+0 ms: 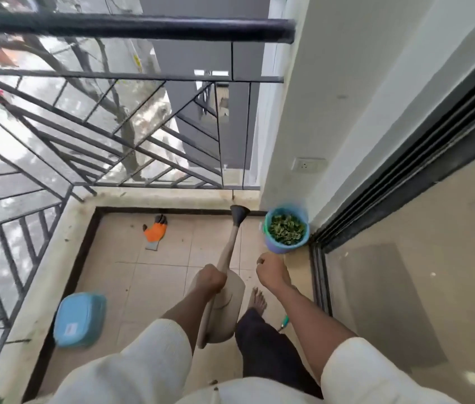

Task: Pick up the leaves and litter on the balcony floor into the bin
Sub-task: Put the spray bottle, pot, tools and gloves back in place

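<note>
A blue bin (286, 228) full of green leaves stands in the far right corner of the balcony floor (154, 275), against the wall. My left hand (210, 279) grips the handle of a beige watering can (226, 304); its long spout with a black rose points toward the far edge. My right hand (271, 271) hovers just in front of the bin with its fingers curled, and I cannot see anything in it. Small bits of litter dot the tiles near the can.
An orange and grey glove (155, 232) lies on the tiles at the far left. A blue lidded box (80, 319) sits on the floor by the low ledge. A metal railing (84, 141) bounds the left and far sides; a sliding door track (405, 176) runs along the right.
</note>
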A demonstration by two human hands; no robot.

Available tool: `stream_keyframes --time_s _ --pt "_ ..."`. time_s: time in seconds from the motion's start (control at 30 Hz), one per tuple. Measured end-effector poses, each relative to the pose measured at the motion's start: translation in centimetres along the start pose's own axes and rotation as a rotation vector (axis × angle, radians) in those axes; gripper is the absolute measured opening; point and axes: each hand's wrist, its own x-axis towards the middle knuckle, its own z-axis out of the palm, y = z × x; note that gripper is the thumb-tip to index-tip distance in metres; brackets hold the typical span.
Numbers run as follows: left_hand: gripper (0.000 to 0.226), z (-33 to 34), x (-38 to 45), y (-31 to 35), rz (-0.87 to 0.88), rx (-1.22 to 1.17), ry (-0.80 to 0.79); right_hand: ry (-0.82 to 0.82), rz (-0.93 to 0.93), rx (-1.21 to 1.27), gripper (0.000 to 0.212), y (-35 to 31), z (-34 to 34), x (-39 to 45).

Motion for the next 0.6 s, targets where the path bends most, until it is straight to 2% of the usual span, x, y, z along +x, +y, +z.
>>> stream_keyframes --time_s 0.23,0.4,0.6 --pt "0.035 3.4 10.3 4.9 -0.075 0.082 -0.066 -0.081 0.026 -0.05 0.029 0.3 -1.4 12.4" --pt "0.032 7.0 19.5 5.5 -0.125 0.079 -0.103 -0.128 0.039 -0.063 0.03 2.0 1.9 21.0" --pt "0.03 11.6 31.8 5.8 -0.094 0.068 -0.115 -0.153 0.025 -0.131 0.033 4.6 7.0 31.4"
